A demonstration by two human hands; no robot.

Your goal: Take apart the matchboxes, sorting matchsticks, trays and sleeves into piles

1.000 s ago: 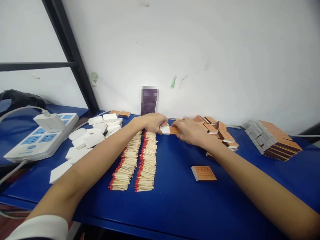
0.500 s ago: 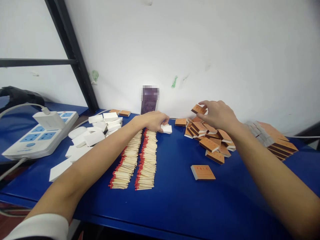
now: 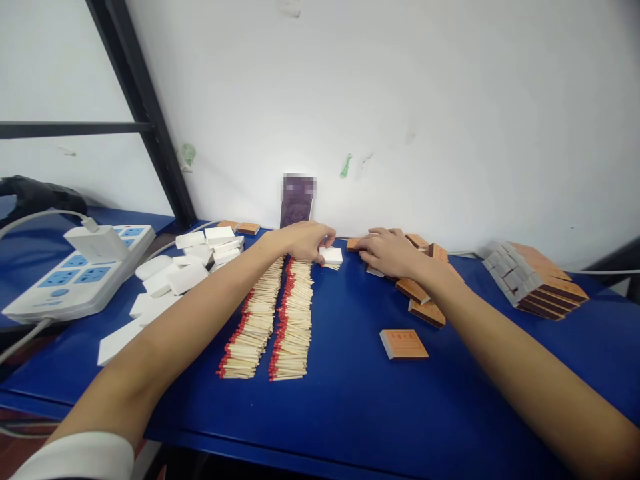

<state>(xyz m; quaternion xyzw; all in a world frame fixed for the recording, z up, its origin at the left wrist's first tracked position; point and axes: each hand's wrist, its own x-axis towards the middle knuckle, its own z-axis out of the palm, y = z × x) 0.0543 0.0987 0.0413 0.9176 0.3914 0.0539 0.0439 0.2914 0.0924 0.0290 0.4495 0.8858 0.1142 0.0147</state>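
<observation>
Between the thumb and fingers of my left hand (image 3: 306,241) is a small white matchbox tray (image 3: 332,255), at the top end of the match rows. A few match ends show under its near edge. My right hand (image 3: 387,252) lies over the pile of orange matchboxes (image 3: 414,291), covering part of it. Its bent fingers close on the right end of an orange matchbox (image 3: 353,244) at the pile's left edge; the thumb side is partly hidden. Two long rows of red-headed matches (image 3: 293,320) lie below my left hand. One orange matchbox (image 3: 404,344) lies apart, nearer the front.
White trays (image 3: 187,275) lie heaped at the left, beside a power strip (image 3: 80,267) with a charger. Orange boxes stand stacked (image 3: 537,280) at the right. A phone-like object (image 3: 297,203) leans on the wall. A black frame post (image 3: 145,113) rises at the back left.
My right hand has come down and left from above the pile to the matchbox at its left edge. The box it held up is no longer seen raised. My left hand has barely moved.
</observation>
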